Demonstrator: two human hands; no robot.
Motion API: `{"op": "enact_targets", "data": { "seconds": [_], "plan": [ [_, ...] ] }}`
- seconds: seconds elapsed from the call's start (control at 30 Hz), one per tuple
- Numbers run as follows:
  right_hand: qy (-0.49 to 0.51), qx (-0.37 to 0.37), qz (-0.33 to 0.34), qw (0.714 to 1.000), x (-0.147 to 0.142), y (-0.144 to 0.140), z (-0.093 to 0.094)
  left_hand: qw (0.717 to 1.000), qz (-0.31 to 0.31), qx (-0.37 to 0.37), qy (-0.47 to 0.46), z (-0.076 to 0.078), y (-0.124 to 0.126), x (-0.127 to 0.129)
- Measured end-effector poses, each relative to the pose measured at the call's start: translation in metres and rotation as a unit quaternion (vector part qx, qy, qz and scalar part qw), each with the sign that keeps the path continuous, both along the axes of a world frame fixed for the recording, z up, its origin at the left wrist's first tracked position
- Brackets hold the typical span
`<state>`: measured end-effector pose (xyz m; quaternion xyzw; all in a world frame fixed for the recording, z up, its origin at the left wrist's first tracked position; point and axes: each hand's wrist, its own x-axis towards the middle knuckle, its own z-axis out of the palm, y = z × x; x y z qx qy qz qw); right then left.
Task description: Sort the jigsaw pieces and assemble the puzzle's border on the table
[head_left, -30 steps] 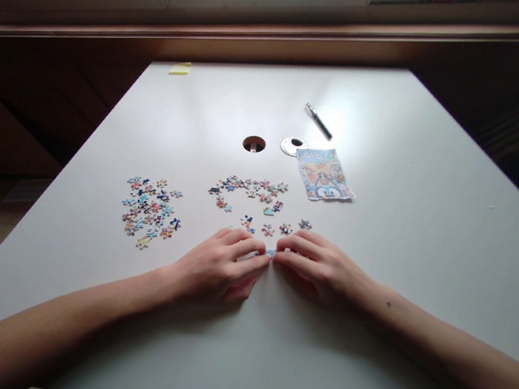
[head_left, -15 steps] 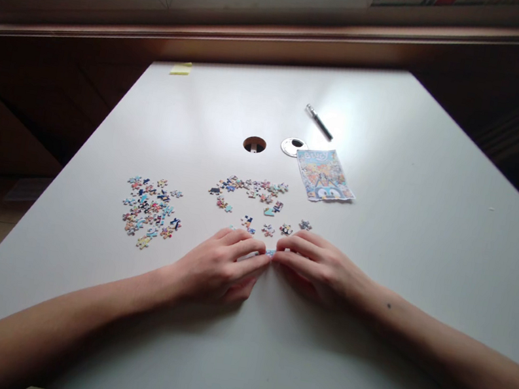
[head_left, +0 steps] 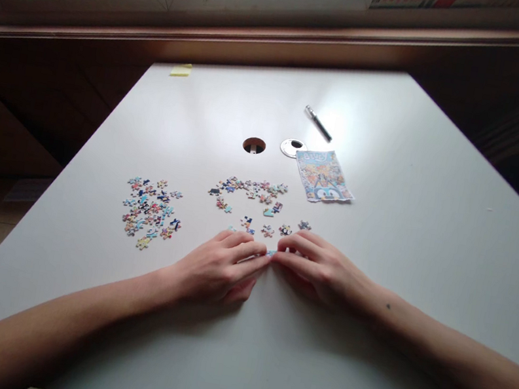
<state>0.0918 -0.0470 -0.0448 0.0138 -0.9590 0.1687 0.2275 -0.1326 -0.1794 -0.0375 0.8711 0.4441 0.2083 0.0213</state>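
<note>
Where the two hands meet near the front middle of the white bench (head_left: 388, 196), small blue puzzle piece (head_left: 270, 253) pinched between them, flat against the surface. Left hand (head_left: 217, 267) and right hand (head_left: 321, 268) both knuckles-up, fingers (head_left: 250, 249) drawn narrow onto the piece from either side. Just beyond: loose scatter of pieces (head_left: 252, 196); denser pile (head_left: 150, 209) well off to the left. Further back, printed reference picture (head_left: 323, 175), round cable hole (head_left: 254, 145) with its cap (head_left: 292, 147) beside it, a pen (head_left: 318, 123), a yellow note (head_left: 181, 69) at the far edge.

Risk, as judged: piece tiny, grip only at fingertips; too much sideways pressure could flip it away or bend a tab. Nearby loose pieces within reach of a knuckle sweep.

Hard to make out: piece mostly covered by fingertips, whether one piece or two joined cannot be told. Thumbs tucked under. Forearms cut off at the frame's lower edge.
</note>
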Motion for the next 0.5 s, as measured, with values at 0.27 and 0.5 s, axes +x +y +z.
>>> {"op": "enact_targets", "data": {
  "seconds": [0.27, 0.5],
  "plan": [
    [0.017, -0.003, 0.024, 1.0, -0.0001, 0.0006, -0.0002, 1.0, -0.016, 0.003, -0.023, 0.0022, 0.0011, 0.0036],
    [0.013, -0.017, 0.018, 1.0, -0.0007, -0.0002, 0.0009, 1.0, -0.016, -0.015, -0.004, 0.001, 0.0006, 0.0019]
  ]
}}
